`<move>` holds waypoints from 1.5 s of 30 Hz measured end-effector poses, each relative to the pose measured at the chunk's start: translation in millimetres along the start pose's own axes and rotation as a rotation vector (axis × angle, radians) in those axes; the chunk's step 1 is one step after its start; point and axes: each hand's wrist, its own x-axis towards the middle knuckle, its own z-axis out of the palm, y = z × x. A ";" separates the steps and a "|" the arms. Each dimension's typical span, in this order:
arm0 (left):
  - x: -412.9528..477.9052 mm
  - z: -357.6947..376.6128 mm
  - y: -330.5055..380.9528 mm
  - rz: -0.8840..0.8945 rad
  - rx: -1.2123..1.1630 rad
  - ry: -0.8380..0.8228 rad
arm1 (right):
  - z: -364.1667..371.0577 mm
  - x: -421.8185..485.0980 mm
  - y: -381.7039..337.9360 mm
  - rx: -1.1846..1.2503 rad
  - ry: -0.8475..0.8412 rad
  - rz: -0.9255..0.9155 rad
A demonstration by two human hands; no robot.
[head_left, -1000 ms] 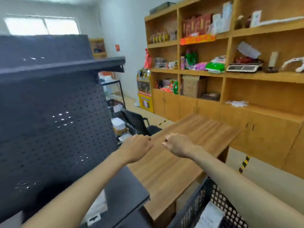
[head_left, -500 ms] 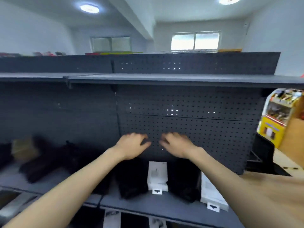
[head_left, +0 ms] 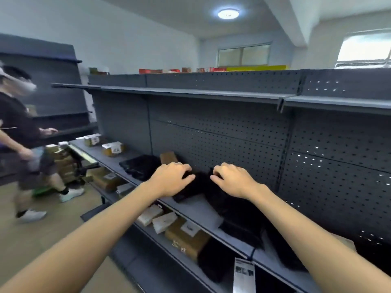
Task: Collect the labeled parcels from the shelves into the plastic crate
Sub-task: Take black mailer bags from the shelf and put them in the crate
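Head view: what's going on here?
A person faces dark metal shelving, with left hand and right hand out over black parcels on the middle shelf. Both hands are loosely curled and visibly grip nothing. Brown labeled boxes sit on the shelf below. Another person walks at left.

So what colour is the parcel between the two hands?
Black. The parcel shows best in the head view.

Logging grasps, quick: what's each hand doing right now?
Left hand: open, loosely curled, holding nothing.
Right hand: open, loosely curled, holding nothing.
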 end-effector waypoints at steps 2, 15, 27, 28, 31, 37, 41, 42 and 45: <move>-11.6 -4.1 -36.4 -0.044 0.014 -0.001 | 5.9 23.8 -29.4 0.000 -0.001 -0.041; -33.7 21.8 -223.6 -0.305 0.016 0.018 | 76.9 171.9 -167.6 0.034 -0.045 -0.289; 83.0 41.3 -374.8 -0.276 0.078 -0.041 | 130.2 364.2 -203.2 0.050 0.003 -0.239; 92.9 44.3 -386.1 -0.267 0.080 -0.036 | 135.0 379.7 -203.7 0.049 0.005 -0.231; 115.1 56.9 -417.2 -0.247 0.062 -0.041 | 152.2 417.0 -209.5 0.037 -0.027 -0.221; 156.6 92.3 -486.9 -0.229 0.040 -0.093 | 193.3 480.6 -225.5 0.028 -0.081 -0.202; 191.3 121.4 -531.3 -0.171 0.037 -0.122 | 225.2 519.5 -233.2 0.025 -0.101 -0.151; 201.9 128.7 -542.6 -0.150 0.032 -0.131 | 233.9 530.1 -234.8 0.019 -0.110 -0.129; 236.7 152.1 -577.9 -0.063 0.002 -0.161 | 258.2 562.6 -238.8 0.000 -0.122 -0.052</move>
